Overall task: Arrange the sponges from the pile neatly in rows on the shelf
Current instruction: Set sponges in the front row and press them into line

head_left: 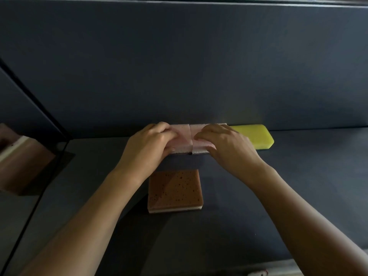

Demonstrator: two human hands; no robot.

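Brown sponge (175, 189) on dark shelf (298, 186) — left grip (147, 142), right grip (229, 144) clamped on pink sponges (183, 134) against grey wall (179, 66).

pink sponges (184, 139) half covered, wooden block (22, 168) cropped

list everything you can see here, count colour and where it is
pink sponges: 2, pale pink, side by side and touching, at the back wall
yellow sponge: 1, yellow, right of the pink pair, at the back wall
brown sponge: 1, brown top over a pale layer, alone, nearer the camera
shelf: 1, dark grey, under all the sponges
back wall: 1, dark grey, behind the row
wooden block: 1, brown, far left
left hand: 1, bare, grip on the left pink sponge
right hand: 1, bare, grip on the right pink sponge
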